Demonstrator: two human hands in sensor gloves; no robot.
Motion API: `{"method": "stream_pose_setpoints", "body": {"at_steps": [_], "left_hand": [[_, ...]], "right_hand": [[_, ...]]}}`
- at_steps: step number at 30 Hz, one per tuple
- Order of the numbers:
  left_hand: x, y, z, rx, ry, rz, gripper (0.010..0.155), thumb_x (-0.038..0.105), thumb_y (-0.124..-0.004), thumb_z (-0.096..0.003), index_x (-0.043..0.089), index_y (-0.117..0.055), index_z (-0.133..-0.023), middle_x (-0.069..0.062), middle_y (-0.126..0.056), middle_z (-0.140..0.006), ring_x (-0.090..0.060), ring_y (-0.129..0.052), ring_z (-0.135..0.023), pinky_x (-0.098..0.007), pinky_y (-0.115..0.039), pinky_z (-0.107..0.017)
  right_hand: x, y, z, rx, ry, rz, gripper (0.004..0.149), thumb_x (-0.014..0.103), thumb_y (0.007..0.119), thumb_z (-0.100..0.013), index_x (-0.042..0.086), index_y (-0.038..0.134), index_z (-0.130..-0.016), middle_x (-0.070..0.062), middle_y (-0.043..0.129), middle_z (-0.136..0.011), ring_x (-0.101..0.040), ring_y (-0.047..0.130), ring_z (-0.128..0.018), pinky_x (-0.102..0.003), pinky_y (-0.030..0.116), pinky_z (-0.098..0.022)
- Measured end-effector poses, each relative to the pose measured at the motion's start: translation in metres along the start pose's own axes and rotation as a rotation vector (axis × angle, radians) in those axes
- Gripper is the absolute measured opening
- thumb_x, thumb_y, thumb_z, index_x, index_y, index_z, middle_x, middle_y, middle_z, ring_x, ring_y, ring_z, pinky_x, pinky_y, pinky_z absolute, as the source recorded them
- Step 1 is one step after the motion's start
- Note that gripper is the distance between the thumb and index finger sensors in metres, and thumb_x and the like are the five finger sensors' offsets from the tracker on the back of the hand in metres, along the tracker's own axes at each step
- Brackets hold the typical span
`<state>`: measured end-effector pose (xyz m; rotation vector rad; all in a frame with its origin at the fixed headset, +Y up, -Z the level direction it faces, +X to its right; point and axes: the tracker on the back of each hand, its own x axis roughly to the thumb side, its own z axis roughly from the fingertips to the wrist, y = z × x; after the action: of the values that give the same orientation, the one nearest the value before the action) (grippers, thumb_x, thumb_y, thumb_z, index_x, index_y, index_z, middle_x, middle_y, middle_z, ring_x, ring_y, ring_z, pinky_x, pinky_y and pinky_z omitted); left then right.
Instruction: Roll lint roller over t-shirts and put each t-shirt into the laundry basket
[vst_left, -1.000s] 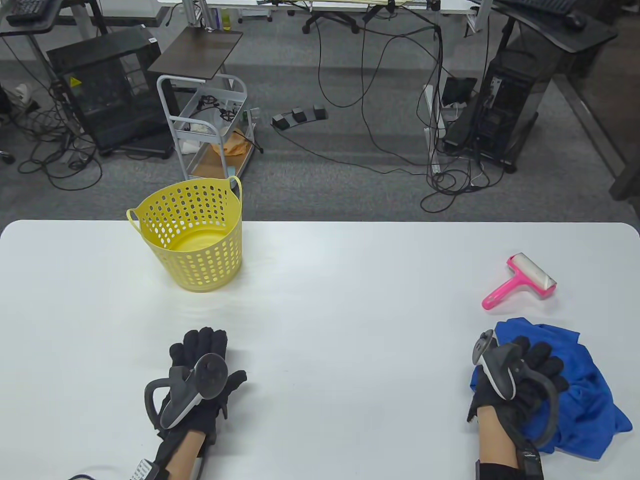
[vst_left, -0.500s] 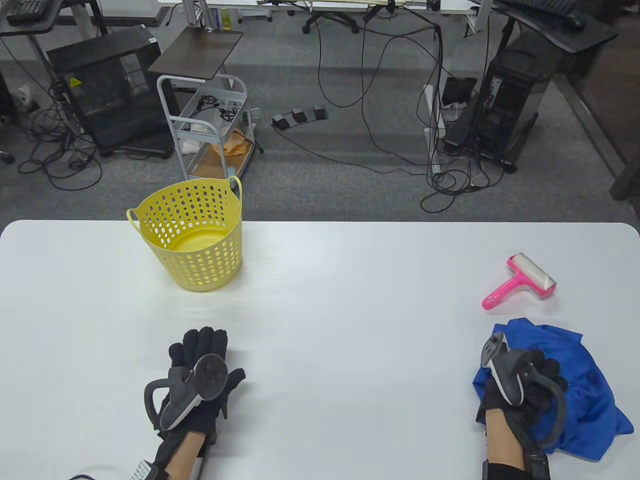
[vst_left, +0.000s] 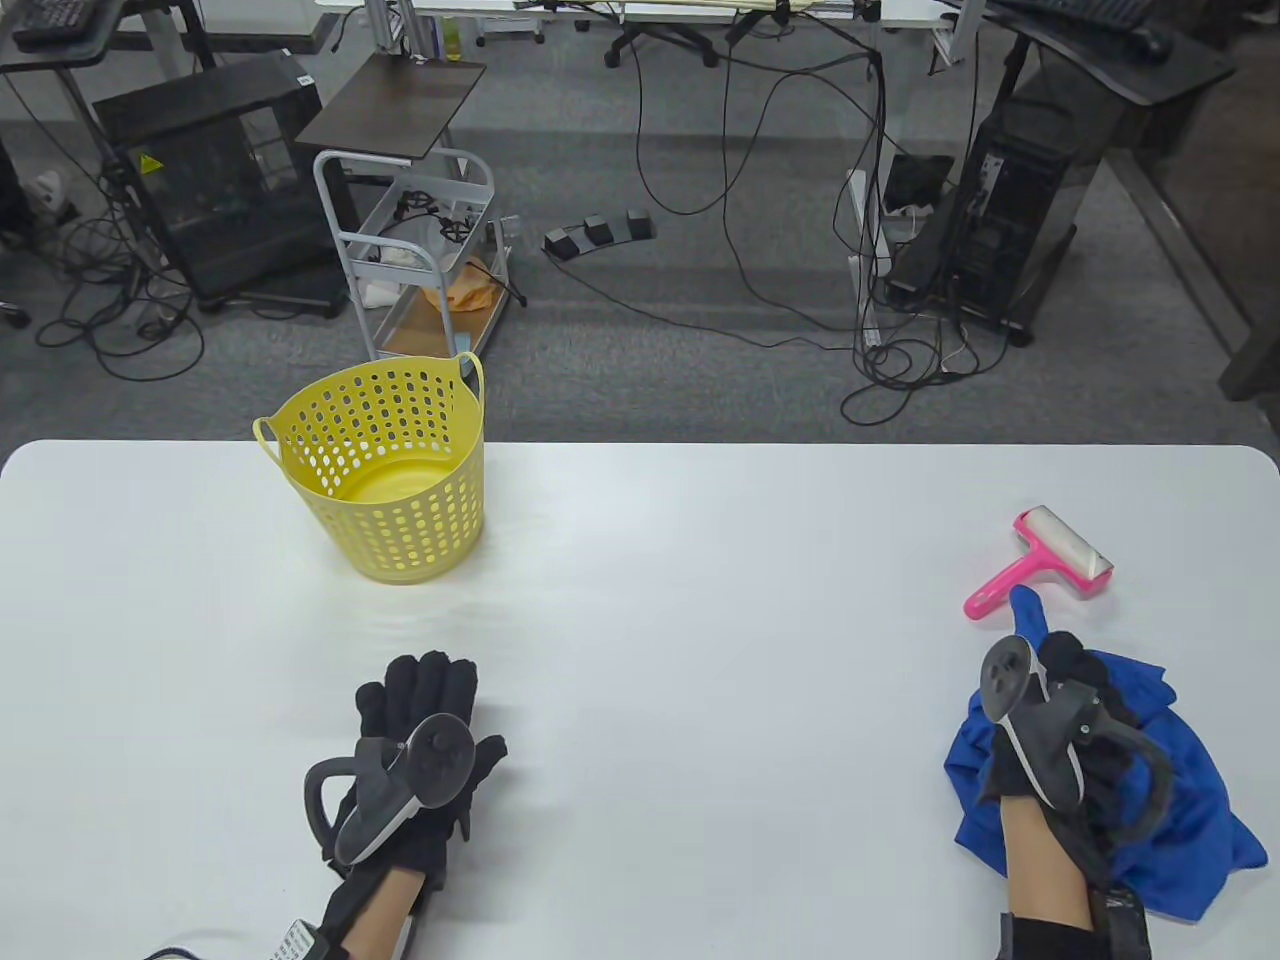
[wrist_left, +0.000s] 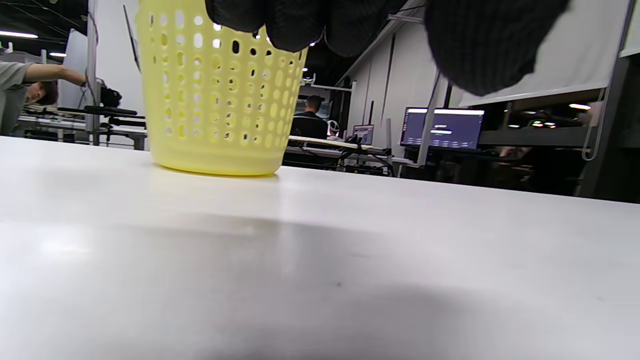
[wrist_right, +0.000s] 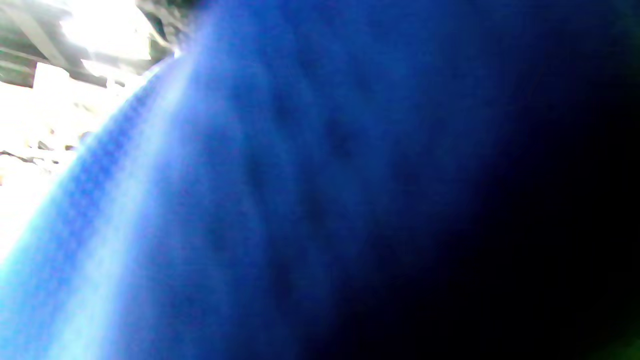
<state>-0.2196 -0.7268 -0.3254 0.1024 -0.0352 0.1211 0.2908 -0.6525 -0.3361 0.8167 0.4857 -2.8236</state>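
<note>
Your right hand has bunched the blue t-shirt at 4 o'clock & lifted a fold toward the lint roller, fingers clamped on cloth; left hand flat, idle — rolling not yet begun.

place: office/lab | evidence: computer towers, floor cables, rolling cart, monitor

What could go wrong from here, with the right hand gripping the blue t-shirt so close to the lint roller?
1. The right hand grips the t-shirt, and a raised tip of cloth sits right by the roller handle. Lifting may drag or knock the roller.
2. The t-shirt is bunched, so rolling it like this would probably miss the folds.
3. The basket stands far on the other side, with the left hand flat on the table; the shirt may trail on the way.
</note>
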Motion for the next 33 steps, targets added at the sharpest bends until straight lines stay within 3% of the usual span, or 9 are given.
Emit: {"method": "stream_pose_setpoints", "body": {"at_steps": [9, 12, 17, 20, 23, 24, 25, 30, 33], "left_hand": [[0.043, 0.011, -0.009, -0.011, -0.147, 0.034, 0.080, 0.060, -0.073, -0.0453, 0.033, -0.038, -0.112, 0.002, -0.041, -0.121, -0.030, -0.041, -0.116, -0.049, -0.033, -0.082], [0.056, 0.020, -0.019, -0.019, -0.171, 0.144, 0.089, 0.061, -0.074, -0.0449, 0.033, -0.022, -0.112, -0.002, -0.029, -0.121, -0.032, -0.043, -0.116, -0.051, -0.035, -0.082], [0.095, 0.059, -0.037, -0.022, -0.260, 0.444, 0.115, 0.064, -0.075, -0.0419, 0.024, 0.015, -0.101, -0.014, 0.000, -0.114, -0.046, -0.043, -0.114, -0.061, -0.045, -0.079], [0.098, 0.097, -0.056, 0.038, -0.283, 0.677, 0.119, 0.065, -0.076, -0.0401, 0.029, 0.022, -0.097, -0.016, 0.011, -0.109, -0.054, -0.029, -0.112, -0.069, -0.046, -0.076], [0.084, 0.135, -0.071, 0.120, -0.323, 0.840, 0.080, 0.059, -0.077, -0.0431, 0.046, -0.033, -0.109, -0.011, -0.009, -0.117, -0.053, -0.031, -0.112, -0.073, -0.045, -0.072], [0.079, 0.145, -0.073, 0.144, -0.333, 0.878, 0.056, 0.053, -0.077, -0.0465, 0.042, -0.065, -0.100, -0.006, -0.031, -0.121, -0.051, -0.035, -0.113, -0.074, -0.043, -0.072], [0.073, 0.158, -0.074, 0.158, -0.345, 0.879, 0.046, 0.050, -0.077, -0.0477, 0.040, -0.073, -0.093, -0.003, -0.050, -0.119, -0.048, -0.043, -0.113, -0.074, -0.044, -0.072], [0.045, 0.218, -0.073, 0.222, -0.401, 1.037, 0.043, 0.049, -0.075, -0.0494, 0.037, -0.071, -0.090, -0.002, -0.079, -0.103, -0.037, -0.085, -0.099, -0.063, -0.065, -0.071], [0.048, 0.257, -0.068, 0.250, -0.424, 0.955, 0.042, 0.048, -0.076, -0.0500, 0.035, -0.072, -0.090, 0.001, -0.092, -0.090, -0.027, -0.102, -0.081, -0.054, -0.076, -0.066]], "right_hand": [[0.070, -0.088, 0.026, -0.241, -0.334, -0.168, 0.043, 0.032, 0.064, -0.048, 0.023, 0.053, -0.088, 0.003, 0.079, -0.088, -0.012, 0.092, -0.064, -0.041, 0.083, -0.060], [0.089, -0.124, 0.036, -0.287, -0.469, -0.332, 0.044, 0.032, 0.066, -0.048, 0.024, 0.053, -0.088, 0.004, 0.078, -0.089, -0.012, 0.092, -0.066, -0.041, 0.084, -0.059], [0.120, -0.205, 0.058, -0.275, -0.653, -0.758, 0.044, 0.031, 0.065, -0.049, 0.023, 0.051, -0.090, 0.003, 0.076, -0.091, -0.013, 0.091, -0.068, -0.042, 0.083, -0.062], [0.130, -0.235, 0.057, -0.230, -0.725, -0.961, 0.044, 0.031, 0.065, -0.049, 0.023, 0.051, -0.090, 0.003, 0.075, -0.092, -0.012, 0.091, -0.069, -0.041, 0.083, -0.062], [0.132, -0.243, 0.045, -0.165, -0.760, -1.133, 0.044, 0.030, 0.065, -0.049, 0.023, 0.050, -0.090, 0.003, 0.075, -0.093, -0.013, 0.091, -0.070, -0.042, 0.082, -0.063], [0.131, -0.242, 0.039, -0.160, -0.744, -1.166, 0.044, 0.030, 0.065, -0.049, 0.023, 0.050, -0.090, 0.003, 0.075, -0.093, -0.014, 0.091, -0.070, -0.042, 0.082, -0.063], [0.130, -0.239, 0.031, -0.148, -0.744, -1.180, 0.044, 0.030, 0.065, -0.049, 0.023, 0.051, -0.090, 0.002, 0.075, -0.093, -0.013, 0.091, -0.070, -0.042, 0.082, -0.063], [0.123, -0.219, -0.004, -0.076, -0.660, -1.179, 0.045, 0.030, 0.065, -0.049, 0.023, 0.051, -0.091, 0.001, 0.073, -0.097, -0.016, 0.092, -0.074, -0.044, 0.082, -0.064], [0.130, -0.212, -0.010, -0.028, -0.642, -1.170, 0.045, 0.030, 0.067, -0.050, 0.024, 0.052, -0.091, -0.001, 0.073, -0.100, -0.019, 0.093, -0.076, -0.046, 0.082, -0.063]]}}
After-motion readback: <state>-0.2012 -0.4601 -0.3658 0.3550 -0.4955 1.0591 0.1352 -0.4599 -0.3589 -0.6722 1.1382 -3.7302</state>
